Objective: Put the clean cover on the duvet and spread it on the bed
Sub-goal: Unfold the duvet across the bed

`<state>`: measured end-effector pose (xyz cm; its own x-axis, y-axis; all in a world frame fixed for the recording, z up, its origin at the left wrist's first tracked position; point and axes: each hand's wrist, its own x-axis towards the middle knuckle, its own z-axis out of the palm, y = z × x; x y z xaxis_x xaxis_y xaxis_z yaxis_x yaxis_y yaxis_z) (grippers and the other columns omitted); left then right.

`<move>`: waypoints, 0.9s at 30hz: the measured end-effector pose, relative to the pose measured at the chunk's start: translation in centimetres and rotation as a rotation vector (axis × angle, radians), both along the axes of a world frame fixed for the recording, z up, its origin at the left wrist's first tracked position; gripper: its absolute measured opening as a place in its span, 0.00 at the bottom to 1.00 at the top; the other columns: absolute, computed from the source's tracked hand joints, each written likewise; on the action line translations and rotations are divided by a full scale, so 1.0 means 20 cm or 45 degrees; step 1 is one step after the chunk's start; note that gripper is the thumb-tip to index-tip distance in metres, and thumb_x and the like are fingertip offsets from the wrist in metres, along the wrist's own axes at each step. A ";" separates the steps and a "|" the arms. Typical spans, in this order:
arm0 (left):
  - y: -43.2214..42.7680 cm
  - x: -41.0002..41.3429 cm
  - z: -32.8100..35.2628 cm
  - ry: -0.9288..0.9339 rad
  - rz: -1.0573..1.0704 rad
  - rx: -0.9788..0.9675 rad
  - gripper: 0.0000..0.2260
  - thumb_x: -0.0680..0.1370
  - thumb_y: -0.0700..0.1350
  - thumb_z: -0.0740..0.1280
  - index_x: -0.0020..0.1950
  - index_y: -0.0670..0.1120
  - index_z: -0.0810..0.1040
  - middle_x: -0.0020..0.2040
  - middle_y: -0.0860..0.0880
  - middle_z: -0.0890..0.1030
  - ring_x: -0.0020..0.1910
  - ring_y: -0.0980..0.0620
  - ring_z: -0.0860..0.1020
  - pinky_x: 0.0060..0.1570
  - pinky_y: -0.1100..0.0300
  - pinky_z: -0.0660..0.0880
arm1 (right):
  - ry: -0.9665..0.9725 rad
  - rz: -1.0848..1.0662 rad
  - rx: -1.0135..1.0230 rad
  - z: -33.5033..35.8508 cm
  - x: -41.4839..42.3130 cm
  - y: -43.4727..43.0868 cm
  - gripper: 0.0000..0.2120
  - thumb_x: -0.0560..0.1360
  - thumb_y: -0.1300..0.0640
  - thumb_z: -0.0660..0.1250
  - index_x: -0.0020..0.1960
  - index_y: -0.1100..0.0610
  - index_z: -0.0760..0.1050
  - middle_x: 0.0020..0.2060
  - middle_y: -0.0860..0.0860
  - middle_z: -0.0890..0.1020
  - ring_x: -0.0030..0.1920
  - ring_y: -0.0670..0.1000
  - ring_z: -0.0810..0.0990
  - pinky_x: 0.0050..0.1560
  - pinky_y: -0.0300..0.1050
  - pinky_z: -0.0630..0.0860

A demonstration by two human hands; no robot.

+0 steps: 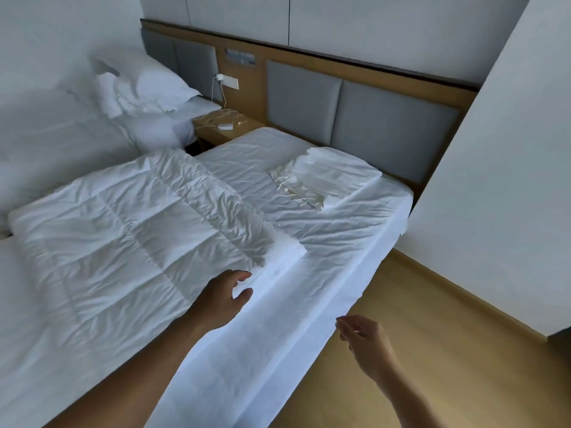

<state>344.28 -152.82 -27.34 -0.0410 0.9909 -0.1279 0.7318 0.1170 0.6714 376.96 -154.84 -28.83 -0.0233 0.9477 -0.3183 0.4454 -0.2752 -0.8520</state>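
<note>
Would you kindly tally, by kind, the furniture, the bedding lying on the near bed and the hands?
Beds: 2, near bed, far bed
Bedside table: 1
Duvet: 1
Folded cover: 1
Hands: 2, left hand, right hand
Total: 7

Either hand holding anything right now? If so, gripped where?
Nothing is held. The left hand reaches open toward the near corner of the folded duvet. The right hand is loosely curled and empty beside the bed.
</note>
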 end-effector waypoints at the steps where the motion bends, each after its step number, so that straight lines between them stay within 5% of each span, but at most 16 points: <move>1: 0.06 0.05 -0.02 0.030 0.033 0.001 0.19 0.80 0.50 0.69 0.71 0.52 0.74 0.67 0.53 0.77 0.63 0.55 0.76 0.59 0.61 0.73 | 0.004 0.053 -0.011 -0.02 0.04 0.11 0.05 0.78 0.51 0.70 0.45 0.45 0.83 0.34 0.38 0.83 0.31 0.36 0.77 0.40 0.39 0.72; 7: 0.39 0.46 -0.13 0.221 0.234 -0.033 0.26 0.79 0.53 0.69 0.76 0.51 0.68 0.70 0.52 0.71 0.69 0.50 0.71 0.64 0.59 0.68 | 0.022 0.348 -0.093 -0.13 0.20 0.78 0.06 0.78 0.48 0.68 0.44 0.40 0.82 0.36 0.34 0.82 0.37 0.36 0.77 0.39 0.33 0.71; 13: 0.71 0.68 -0.25 0.403 0.402 -0.227 0.36 0.76 0.59 0.69 0.80 0.54 0.59 0.75 0.50 0.64 0.71 0.46 0.66 0.65 0.52 0.72 | -0.023 0.605 -0.157 -0.25 0.13 1.22 0.04 0.79 0.50 0.68 0.52 0.44 0.81 0.50 0.37 0.82 0.48 0.33 0.78 0.40 0.23 0.68; 20: 1.22 0.57 -0.68 0.553 0.614 -0.434 0.47 0.71 0.66 0.71 0.82 0.54 0.51 0.80 0.47 0.56 0.76 0.42 0.60 0.68 0.47 0.69 | -0.204 0.808 -0.167 -0.56 -0.15 1.77 0.19 0.79 0.48 0.66 0.69 0.47 0.72 0.66 0.47 0.73 0.68 0.48 0.73 0.68 0.44 0.71; 24: 1.49 0.57 -1.00 0.560 0.678 -0.580 0.52 0.70 0.65 0.73 0.81 0.57 0.41 0.82 0.47 0.46 0.79 0.39 0.51 0.72 0.38 0.63 | -0.302 0.812 -0.152 -0.80 -0.33 2.09 0.21 0.81 0.54 0.63 0.74 0.51 0.68 0.72 0.51 0.69 0.67 0.49 0.73 0.66 0.38 0.66; 27: 1.64 0.60 -1.21 0.602 0.708 -0.657 0.57 0.70 0.63 0.74 0.78 0.59 0.29 0.82 0.48 0.36 0.80 0.37 0.44 0.72 0.32 0.58 | -0.367 0.854 -0.154 -1.00 -0.46 2.29 0.25 0.80 0.62 0.61 0.76 0.51 0.65 0.73 0.51 0.68 0.70 0.50 0.71 0.70 0.44 0.66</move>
<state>356.21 -119.98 -51.52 -0.6600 0.6356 -0.4005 0.6661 0.7417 0.0794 367.74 -108.98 -48.89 -0.4849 0.7171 -0.5007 0.7525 0.0503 -0.6567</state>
